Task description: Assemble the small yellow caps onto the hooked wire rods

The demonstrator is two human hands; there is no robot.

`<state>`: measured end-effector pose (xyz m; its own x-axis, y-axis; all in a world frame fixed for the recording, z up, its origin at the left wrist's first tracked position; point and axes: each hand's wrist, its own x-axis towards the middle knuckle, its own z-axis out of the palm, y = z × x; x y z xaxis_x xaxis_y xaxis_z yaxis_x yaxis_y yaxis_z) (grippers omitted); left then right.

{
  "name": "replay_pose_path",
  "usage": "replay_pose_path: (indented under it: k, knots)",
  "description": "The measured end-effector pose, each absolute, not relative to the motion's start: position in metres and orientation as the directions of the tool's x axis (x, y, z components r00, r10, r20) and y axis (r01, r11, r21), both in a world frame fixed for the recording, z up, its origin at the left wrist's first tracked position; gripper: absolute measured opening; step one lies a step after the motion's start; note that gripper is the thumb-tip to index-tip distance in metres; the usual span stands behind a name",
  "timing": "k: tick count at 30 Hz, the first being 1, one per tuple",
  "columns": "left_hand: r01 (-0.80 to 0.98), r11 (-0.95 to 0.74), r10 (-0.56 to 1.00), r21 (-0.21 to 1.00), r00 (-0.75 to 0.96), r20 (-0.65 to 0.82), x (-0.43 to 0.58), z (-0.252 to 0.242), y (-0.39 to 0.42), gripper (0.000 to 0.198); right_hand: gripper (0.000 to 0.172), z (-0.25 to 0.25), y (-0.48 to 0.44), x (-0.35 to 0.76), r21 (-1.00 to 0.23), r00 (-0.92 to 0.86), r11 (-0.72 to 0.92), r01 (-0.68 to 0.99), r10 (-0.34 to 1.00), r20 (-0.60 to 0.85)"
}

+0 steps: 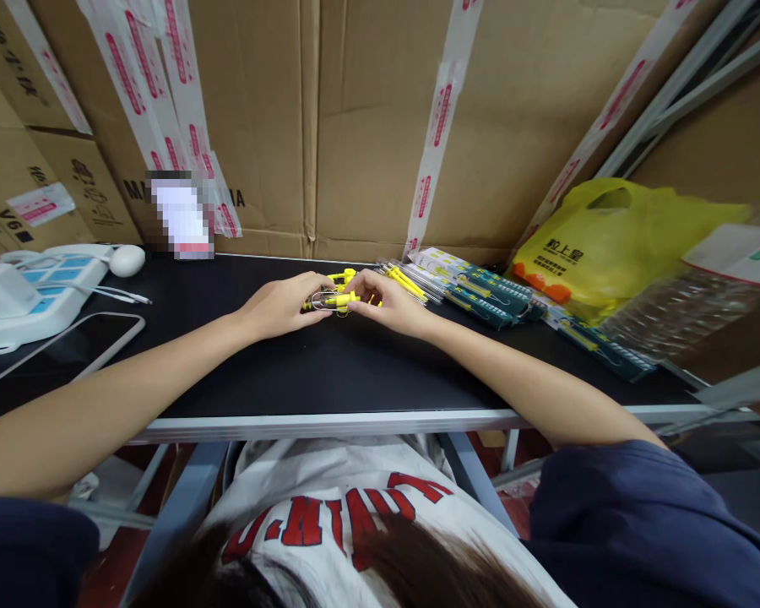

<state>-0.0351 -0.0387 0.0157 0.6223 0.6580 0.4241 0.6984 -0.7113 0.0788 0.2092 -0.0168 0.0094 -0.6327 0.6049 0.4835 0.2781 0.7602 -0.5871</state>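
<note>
Over the middle of the black table, both hands come together at a small yellow-and-metal tool (339, 300). My left hand (284, 306) has its fingers closed round the thin metal end. At the yellow end, the thumb and fingers of my right hand (389, 306) pinch together. Some yellow parts (345, 277) show just behind the fingers, and the hands partly cover them. Right beyond my right hand lies a bunch of yellow pieces and thin metal rods (411, 280). The exact kind of tool is too small to make out.
Green-and-white packages (491, 291) lie to the right, near a yellow plastic bag (599, 245) and a clear plastic container (677, 304). On the left are a phone (63, 355) and a white power strip (69, 283) with cables. Large cardboard boxes (367, 127) stand behind the table.
</note>
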Motion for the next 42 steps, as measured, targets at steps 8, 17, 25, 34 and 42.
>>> replay_pose_path:
  k: [8,17,25,34,42]
  knots:
    - [0.692,-0.71,0.682,0.131,0.629,0.373,-0.0341,0.015,-0.039,0.043,0.038,0.0072,-0.0165,0.2082,-0.693,-0.653,0.701,0.168,0.606,0.454]
    - [0.591,-0.766,0.632,0.252,0.623,0.461,-0.0329,0.014,-0.0403,0.052,0.044,0.0075,-0.0164,0.204,-0.821,-0.62,0.558,0.122,0.689,0.376]
    - [0.568,-0.794,0.595,0.219,0.648,0.476,-0.0312,0.0098,-0.0405,0.045,0.043,0.0067,-0.0203,0.2017,-0.831,-0.628,0.54,0.132,0.694,0.351]
    - [0.562,-0.794,0.601,0.233,0.663,0.447,-0.0301,0.0125,-0.043,0.045,0.042,0.006,-0.0208,0.2023,-0.812,-0.646,0.569,0.131,0.67,0.366]
    - [0.583,-0.779,0.616,0.229,0.644,0.454,-0.0294,0.0137,-0.043,0.047,0.035,0.0035,-0.0174,0.2029,-0.714,-0.582,0.67,0.201,0.669,0.463]
